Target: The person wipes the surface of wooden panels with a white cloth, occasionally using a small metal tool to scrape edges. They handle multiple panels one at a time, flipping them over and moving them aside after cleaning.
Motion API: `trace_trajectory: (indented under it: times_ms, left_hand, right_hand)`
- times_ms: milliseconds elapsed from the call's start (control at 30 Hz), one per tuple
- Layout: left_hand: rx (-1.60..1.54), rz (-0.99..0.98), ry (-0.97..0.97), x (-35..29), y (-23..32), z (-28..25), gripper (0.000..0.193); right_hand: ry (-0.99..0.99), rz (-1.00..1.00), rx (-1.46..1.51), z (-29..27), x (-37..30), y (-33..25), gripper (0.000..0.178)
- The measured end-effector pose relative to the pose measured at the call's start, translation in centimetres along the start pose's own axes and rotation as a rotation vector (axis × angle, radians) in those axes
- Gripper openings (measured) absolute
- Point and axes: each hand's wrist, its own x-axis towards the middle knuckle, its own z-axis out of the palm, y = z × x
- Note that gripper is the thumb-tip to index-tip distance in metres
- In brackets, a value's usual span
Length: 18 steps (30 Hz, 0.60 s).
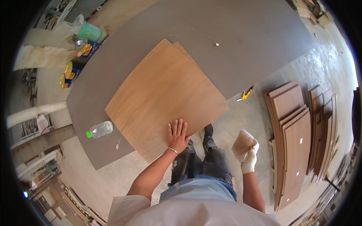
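Note:
Bare but for a bracelet at the wrist, my left hand [178, 136] lies flat with fingers spread near the close edge of a square wood-grain panel [166, 94]. The corner of another panel [183, 49] shows from under its far side. Both rest on a big grey-brown tabletop [241, 30] and overhang its near edge. Out to the right, away from the table, my right hand [249, 162] wears a white knit glove with a yellow cuff. It is closed on a folded, brownish-white cloth [242, 145].
A clear bottle with green cap [101, 129] lies on the table's left part. A yellow air blow gun [246, 94] is by the near right edge. Stacked brown panels [296, 150] stand on the right. A green bucket [88, 31] and tins [71, 71] are beyond the left edge.

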Motion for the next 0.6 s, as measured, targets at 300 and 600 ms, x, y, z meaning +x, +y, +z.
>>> trace_trajectory:
  times_ms: [300,600]
  left_hand:
    - [0.115,0.039,0.021,-6.3,1.4,3.6,0.07]
    - [0.035,0.172,-0.199,-7.0,2.0,0.4,0.068]
  right_hand:
    - [-0.136,-0.079,-0.013,3.7,0.4,-1.0,0.066]
    - [-0.123,-0.297,-0.587,10.4,0.9,-1.0,0.036]
